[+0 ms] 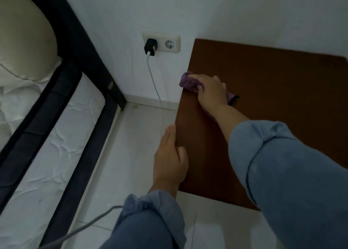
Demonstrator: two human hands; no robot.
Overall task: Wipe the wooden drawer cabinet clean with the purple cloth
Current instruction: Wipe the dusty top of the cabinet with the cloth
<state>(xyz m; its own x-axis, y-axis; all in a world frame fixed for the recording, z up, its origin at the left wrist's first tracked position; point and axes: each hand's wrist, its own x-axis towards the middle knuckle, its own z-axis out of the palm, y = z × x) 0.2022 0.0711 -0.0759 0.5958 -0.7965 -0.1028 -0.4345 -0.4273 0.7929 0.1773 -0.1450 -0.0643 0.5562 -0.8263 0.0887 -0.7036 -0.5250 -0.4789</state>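
Cabinet (pixel 263 116) top, dark brown wood, fills the head view from centre toward 3 o'clock; its far edge meets the white wall (pixel 207 7).

Right hand (pixel 211 92) lies on the top near the left edge, toward 12 o'clock from the left hand. Fingers curled down and closed over a bunched purple cloth (pixel 188 81), pressing it to the wood. Cloth pokes out past the fingertips at the cabinet's left edge; a darker corner shows behind the wrist.

Left hand (pixel 170 160) lies flat along the cabinet's left edge, nearer the camera. Fingers straight and pressed together, pointing to 12 o'clock, holding nothing; thumb rests on the top.

Both forearms in rolled blue sleeves (pixel 291 173).

Socket (pixel 161 41) on the wall at 12 o'clock, left of the cabinet, with a black charger (pixel 150 47) plugged in; its cable (pixel 156 90) hangs to the pale tiled floor (pixel 120 164).

Bed frame (pixel 79 47), black, with white mattress (pixel 47 154), runs from 9 to 7 o'clock; pillow (pixel 22 32) at 10 o'clock.
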